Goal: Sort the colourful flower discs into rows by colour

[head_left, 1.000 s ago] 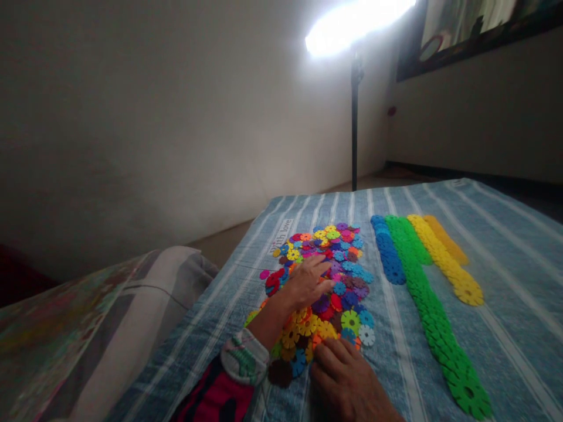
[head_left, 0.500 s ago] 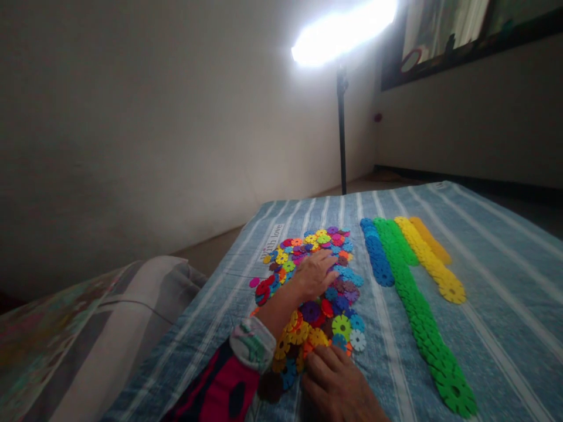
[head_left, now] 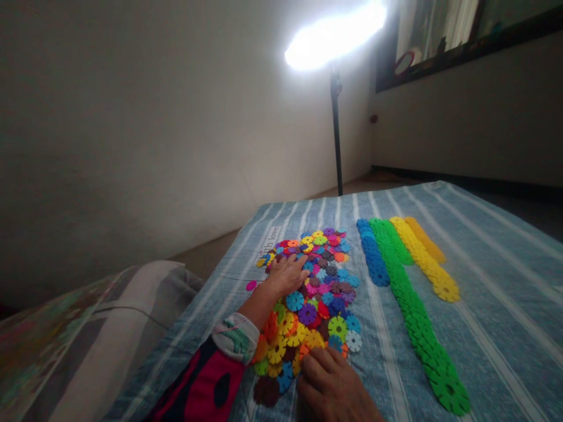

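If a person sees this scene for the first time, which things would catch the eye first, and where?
Probably the glaring white lamp at the top, right of centre. Next, the many-coloured pile of discs on the striped cloth, with the left hand over it and the right hand at its near edge. To its right, the long green row stands out.

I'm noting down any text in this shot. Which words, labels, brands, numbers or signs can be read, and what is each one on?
"ith love": printed on the striped blue cloth, beside the pile of notched plastic discs; the start of the first word can't be made out.
Small dark mark at the cloth's far corner: too small to read.
No other text, brand or number can be made out.
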Motion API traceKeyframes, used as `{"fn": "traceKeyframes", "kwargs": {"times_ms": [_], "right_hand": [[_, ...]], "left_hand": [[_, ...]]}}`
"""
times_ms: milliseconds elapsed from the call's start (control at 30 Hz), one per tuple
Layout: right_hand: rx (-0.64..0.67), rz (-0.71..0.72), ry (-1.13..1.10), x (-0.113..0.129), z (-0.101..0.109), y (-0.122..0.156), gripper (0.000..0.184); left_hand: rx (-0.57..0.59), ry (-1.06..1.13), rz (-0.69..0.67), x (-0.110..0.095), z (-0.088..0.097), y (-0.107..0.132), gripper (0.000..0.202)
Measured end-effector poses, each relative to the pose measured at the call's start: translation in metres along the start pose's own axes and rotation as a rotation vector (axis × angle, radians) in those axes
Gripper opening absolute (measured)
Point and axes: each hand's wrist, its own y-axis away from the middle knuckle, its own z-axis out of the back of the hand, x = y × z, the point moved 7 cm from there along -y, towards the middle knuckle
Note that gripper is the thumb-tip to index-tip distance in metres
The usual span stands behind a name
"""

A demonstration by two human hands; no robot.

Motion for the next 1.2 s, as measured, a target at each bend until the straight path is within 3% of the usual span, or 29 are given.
{"fn": "traceKeyframes", "kwargs": {"times_ms": [333,467,667,933,1067,1200], "right_hand": [[0.045,-0.01,-0.02,0.0,0.0,0.002,0.02],[0.07,0.005,-0.007,0.001,-0.004,0.004,0.022],[0.02,-0.015,-0.031,0.0,0.003,0.004,0.021],[0.094,0.01,-0.019,0.0,-0.003,0.01,0.016],[0.054,0.02,-0.031,-0.001,0.003,0.01,0.02],[0.023,0.02,-0.028,-0.001,0.008,0.009,0.024]], "left_hand": [[0.007,0.018,0.07,-0.013,-0.002,0.025,0.047],[-0.04,0.047,-0.02,-0.013,-0.001,0.047,0.043],[-0.01,0.04,-0.136,-0.021,-0.002,0.083,0.041],[-0.081,0.155,-0.248,-0.026,0.005,0.107,0.033],[-0.122,0.21,-0.205,-0.017,0.011,0.119,0.036],[-0.121,0.21,-0.075,0.0,0.011,0.133,0.043]]}}
